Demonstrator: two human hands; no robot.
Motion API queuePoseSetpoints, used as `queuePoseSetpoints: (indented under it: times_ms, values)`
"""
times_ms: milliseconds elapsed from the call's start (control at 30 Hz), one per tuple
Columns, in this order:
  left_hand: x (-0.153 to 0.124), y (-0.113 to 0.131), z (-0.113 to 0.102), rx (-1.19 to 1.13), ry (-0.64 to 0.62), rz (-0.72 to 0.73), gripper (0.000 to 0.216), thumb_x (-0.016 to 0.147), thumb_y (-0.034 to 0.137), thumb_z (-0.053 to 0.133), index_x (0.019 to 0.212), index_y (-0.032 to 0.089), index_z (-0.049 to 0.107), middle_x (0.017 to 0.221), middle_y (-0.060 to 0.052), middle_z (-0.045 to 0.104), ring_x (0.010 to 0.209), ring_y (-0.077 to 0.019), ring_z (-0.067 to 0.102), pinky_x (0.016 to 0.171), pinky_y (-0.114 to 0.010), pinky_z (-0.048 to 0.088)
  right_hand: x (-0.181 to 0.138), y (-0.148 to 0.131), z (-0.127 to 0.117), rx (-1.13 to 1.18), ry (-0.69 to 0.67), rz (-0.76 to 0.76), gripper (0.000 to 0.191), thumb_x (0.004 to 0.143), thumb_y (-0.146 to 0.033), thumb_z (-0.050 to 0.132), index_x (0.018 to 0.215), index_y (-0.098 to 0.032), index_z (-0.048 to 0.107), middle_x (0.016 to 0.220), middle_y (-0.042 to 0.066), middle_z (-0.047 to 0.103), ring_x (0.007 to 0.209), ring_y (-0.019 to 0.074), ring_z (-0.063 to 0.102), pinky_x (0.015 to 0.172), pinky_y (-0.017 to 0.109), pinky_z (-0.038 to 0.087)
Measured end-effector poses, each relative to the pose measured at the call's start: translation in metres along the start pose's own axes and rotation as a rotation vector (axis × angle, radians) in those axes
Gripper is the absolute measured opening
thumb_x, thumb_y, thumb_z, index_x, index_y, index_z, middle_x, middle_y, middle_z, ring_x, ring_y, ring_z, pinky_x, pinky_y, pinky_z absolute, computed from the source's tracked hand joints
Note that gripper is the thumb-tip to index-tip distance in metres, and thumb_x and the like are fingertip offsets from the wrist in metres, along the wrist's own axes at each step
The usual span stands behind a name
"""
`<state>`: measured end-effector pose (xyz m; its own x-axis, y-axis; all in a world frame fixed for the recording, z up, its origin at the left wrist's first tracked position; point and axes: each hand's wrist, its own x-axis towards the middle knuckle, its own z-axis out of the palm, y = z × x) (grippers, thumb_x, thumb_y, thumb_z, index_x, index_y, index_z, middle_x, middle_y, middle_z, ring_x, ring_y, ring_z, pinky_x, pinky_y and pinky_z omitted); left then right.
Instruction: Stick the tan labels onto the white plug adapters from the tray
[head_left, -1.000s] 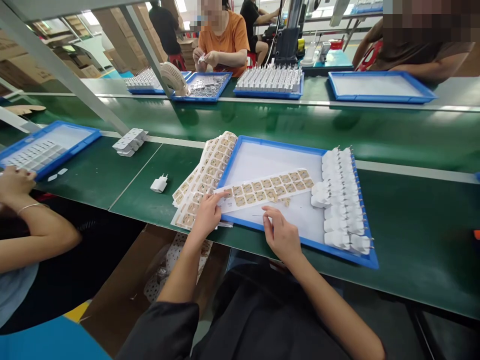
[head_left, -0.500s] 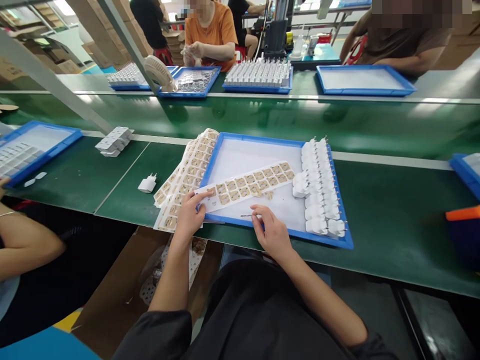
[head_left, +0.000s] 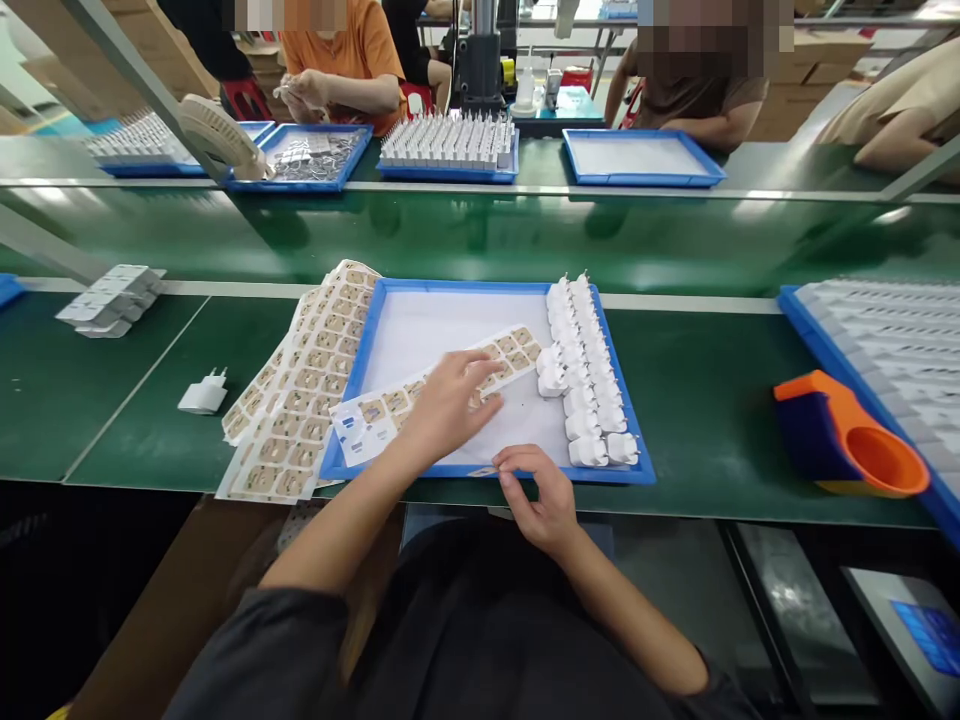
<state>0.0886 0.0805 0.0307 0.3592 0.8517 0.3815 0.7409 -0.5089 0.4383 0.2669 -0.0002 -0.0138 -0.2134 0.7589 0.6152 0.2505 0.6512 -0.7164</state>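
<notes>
Green worktop (head_left: 712, 400) runs beneath a blue tray (head_left: 465, 287), with sticker sheets (head_left: 307, 390) fanned against its left side. Inside the tray, white plugs (head_left: 581, 350) line the right side, and a sticker strip (head_left: 517, 352) slants across the middle, its lower left end over the rim. Above that strip, the left hand (head_left: 448, 405) has its fingers parted; contact is hard to tell. The right hand (head_left: 541, 500) pinches a small tan piece (head_left: 482, 471) at the near rim.

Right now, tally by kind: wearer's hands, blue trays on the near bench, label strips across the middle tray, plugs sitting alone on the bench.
Wearer's hands: 2 (left hand, right hand)
Blue trays: 3 (middle tray, right tray, cropped left-edge tray)
Label strip: 1
Lone plug: 1
Total: 7
</notes>
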Motion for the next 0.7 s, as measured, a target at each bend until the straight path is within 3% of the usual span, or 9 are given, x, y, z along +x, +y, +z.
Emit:
queuePoseSetpoints:
  times_ms: [133, 233, 333, 433, 500, 567, 700]
  values:
    - [0.047, 0.032, 0.05, 0.2, -0.198, 0.21, 0.069, 0.085, 0.028, 0.074, 0.148, 0.023, 0.047, 0.162, -0.019, 0.034, 0.147, -0.0389, 0.038, 0.115, -0.054, 0.039, -0.011, 0.01, -0.012, -0.028, 0.078, 0.023, 0.021, 0.092, -0.006, 0.055, 0.102, -0.023, 0.059, 0.09, 0.005, 0.07, 0.086, 0.0183, 0.07, 0.077, 0.033, 0.059]
    - [0.05, 0.04, 0.069, 0.36, -0.214, 0.275, 0.065, 0.092, 0.021, 0.061, 0.152, 0.016, 0.038, 0.167, -0.02, 0.025, 0.151, -0.0363, 0.034, 0.119, -0.052, 0.035, -0.017, 0.017, -0.017, -0.046, 0.123, 0.046, 0.019, 0.092, -0.007, 0.056, 0.101, -0.023, 0.059, 0.089, 0.005, 0.07, 0.085, 0.0184, 0.07, 0.074, 0.032, 0.059]
    - [0.046, 0.041, 0.075, 0.435, -0.154, 0.31, 0.042, 0.098, 0.018, 0.048, 0.139, 0.01, 0.05, 0.16, -0.021, 0.039, 0.145, -0.0338, 0.041, 0.114, -0.047, 0.04, -0.019, 0.019, -0.018, -0.044, 0.121, 0.029, 0.018, 0.092, -0.008, 0.056, 0.1, -0.024, 0.059, 0.088, 0.005, 0.071, 0.084, 0.0182, 0.071, 0.073, 0.031, 0.059]
    - [0.051, 0.042, 0.077, 0.404, -0.202, 0.247, 0.024, 0.097, 0.015, 0.047, 0.117, 0.012, 0.06, 0.128, -0.02, 0.063, 0.12, -0.033, 0.06, 0.092, -0.043, 0.052, -0.016, 0.017, -0.018, -0.038, 0.095, 0.03, 0.015, 0.093, -0.01, 0.055, 0.099, -0.024, 0.059, 0.09, 0.005, 0.071, 0.083, 0.0184, 0.071, 0.073, 0.033, 0.059]
    - [0.053, 0.042, 0.073, 0.292, -0.26, 0.156, 0.019, 0.095, 0.015, 0.053, 0.112, 0.014, 0.06, 0.111, -0.015, 0.066, 0.104, -0.0295, 0.065, 0.082, -0.039, 0.054, -0.015, 0.016, -0.018, -0.02, 0.079, 0.044, 0.014, 0.093, -0.011, 0.055, 0.098, -0.024, 0.059, 0.091, 0.006, 0.072, 0.084, 0.0187, 0.071, 0.074, 0.033, 0.059]
    - [0.049, 0.036, 0.062, 0.062, -0.268, 0.039, 0.027, 0.09, 0.02, 0.065, 0.116, 0.017, 0.06, 0.11, -0.012, 0.065, 0.097, -0.0253, 0.066, 0.08, -0.035, 0.055, -0.016, 0.017, -0.02, 0.022, 0.07, 0.071, 0.012, 0.094, -0.013, 0.055, 0.096, -0.023, 0.059, 0.091, 0.006, 0.072, 0.085, 0.019, 0.071, 0.075, 0.034, 0.059]
    - [0.014, 0.016, 0.03, -0.655, -0.178, -0.218, 0.048, 0.081, 0.035, 0.079, 0.124, 0.023, 0.063, 0.113, -0.007, 0.067, 0.093, -0.0194, 0.067, 0.079, -0.031, 0.056, -0.019, 0.019, -0.023, 0.195, 0.093, 0.182, 0.009, 0.094, -0.016, 0.058, 0.094, -0.024, 0.061, 0.09, 0.005, 0.071, 0.084, 0.0188, 0.07, 0.074, 0.033, 0.058]
